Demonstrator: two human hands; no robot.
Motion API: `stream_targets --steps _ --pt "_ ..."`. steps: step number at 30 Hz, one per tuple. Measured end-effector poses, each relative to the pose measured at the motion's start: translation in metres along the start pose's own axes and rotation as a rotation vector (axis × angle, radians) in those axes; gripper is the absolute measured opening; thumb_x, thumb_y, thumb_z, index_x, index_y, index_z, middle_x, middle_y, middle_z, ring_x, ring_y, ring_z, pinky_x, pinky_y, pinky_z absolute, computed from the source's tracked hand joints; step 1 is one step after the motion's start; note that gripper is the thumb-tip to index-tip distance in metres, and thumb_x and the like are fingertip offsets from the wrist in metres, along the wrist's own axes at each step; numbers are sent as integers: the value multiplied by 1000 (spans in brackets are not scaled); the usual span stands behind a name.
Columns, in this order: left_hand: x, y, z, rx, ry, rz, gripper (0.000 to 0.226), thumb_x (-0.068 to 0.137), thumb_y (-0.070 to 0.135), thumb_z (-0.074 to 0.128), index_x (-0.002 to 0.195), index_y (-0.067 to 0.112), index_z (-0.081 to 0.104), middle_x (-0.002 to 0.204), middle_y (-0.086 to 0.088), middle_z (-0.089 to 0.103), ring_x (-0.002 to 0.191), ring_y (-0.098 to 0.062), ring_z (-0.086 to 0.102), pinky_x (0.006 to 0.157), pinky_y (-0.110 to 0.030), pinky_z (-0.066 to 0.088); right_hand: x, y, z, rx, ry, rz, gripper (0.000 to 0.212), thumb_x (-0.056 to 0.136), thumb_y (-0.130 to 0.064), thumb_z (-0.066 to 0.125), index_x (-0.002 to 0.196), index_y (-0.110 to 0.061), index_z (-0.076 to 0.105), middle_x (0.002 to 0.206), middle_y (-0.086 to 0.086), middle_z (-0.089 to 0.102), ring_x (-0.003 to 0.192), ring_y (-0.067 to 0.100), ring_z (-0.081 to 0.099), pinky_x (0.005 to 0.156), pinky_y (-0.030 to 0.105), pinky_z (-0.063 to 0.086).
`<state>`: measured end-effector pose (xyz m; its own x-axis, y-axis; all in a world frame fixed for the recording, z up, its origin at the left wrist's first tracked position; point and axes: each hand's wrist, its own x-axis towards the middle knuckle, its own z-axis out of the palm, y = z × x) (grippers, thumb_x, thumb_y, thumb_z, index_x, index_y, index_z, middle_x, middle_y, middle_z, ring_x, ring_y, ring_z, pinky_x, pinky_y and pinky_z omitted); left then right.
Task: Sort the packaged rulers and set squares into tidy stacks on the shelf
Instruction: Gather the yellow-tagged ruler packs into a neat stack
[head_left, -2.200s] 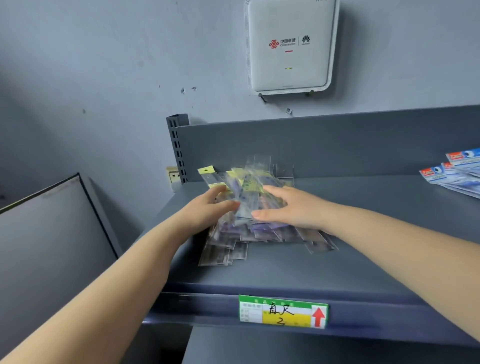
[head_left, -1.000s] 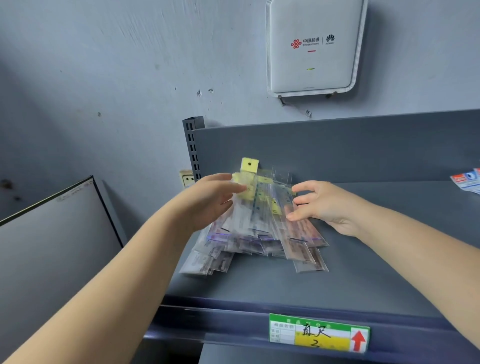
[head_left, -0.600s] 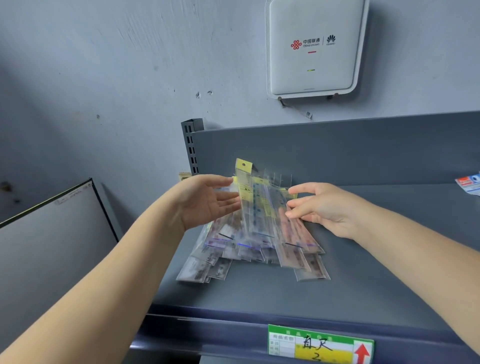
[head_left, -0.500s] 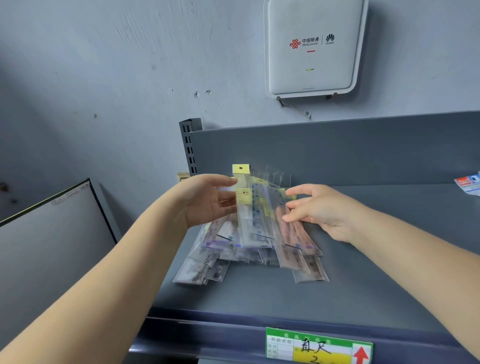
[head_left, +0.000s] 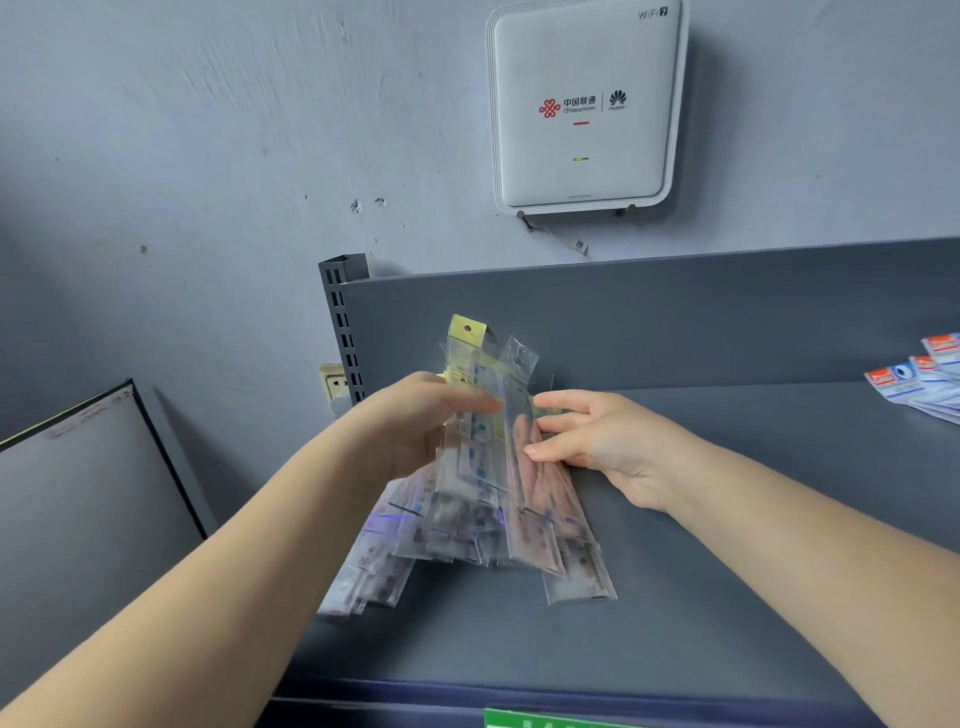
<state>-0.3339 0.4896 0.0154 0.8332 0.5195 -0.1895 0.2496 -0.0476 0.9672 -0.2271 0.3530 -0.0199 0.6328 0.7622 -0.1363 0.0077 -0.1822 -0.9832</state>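
The shelf (head_left: 727, 597) is dark grey. The ruler packets (head_left: 483, 499) are clear with yellow headers and purple print. The router (head_left: 582, 104) is white with a red logo.

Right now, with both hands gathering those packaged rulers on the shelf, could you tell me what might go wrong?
1. The packaged rulers are fanned unevenly between the left hand and the right hand; the slick sleeves could slip out and scatter.
2. The lowest packs lie close to the left front of the shelf, so a nudge might push them off.
3. The blur on the left hand suggests quick motion, which may fold a hang tab.
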Motion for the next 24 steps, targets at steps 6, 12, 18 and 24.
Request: stream_targets --steps 6,12,18,24 --pt "-5 -3 11 25 37 47 13 81 -7 63 92 0 63 94 -20 68 78 -34 65 74 -42 56 -4 2 3 31 21 -56 70 71 7 73 133 -16 49 133 8 53 116 18 53 106 31 38" --pt "-9 -6 12 -56 109 185 24 80 -14 61 99 1 61 104 -21 68 94 -39 65 82 -46 54 -7 0 9 62 60 -127 88 70 3 76 144 -19 33 139 5 47 120 20 50 93 28 40" --pt "-14 -8 15 -137 133 353 39 83 -8 62 118 6 52 99 -11 68 78 -18 68 61 -26 56 -14 -7 13 110 -31 -245 46 79 8 65 119 -14 58 110 3 68 101 16 66 91 30 51" --pt "-32 2 30 -246 92 465 27 92 6 54 117 15 52 105 -9 69 86 -18 69 77 -34 58 -25 -18 18 139 35 -413 62 85 3 61 138 -20 40 119 -1 64 107 13 63 90 30 52"
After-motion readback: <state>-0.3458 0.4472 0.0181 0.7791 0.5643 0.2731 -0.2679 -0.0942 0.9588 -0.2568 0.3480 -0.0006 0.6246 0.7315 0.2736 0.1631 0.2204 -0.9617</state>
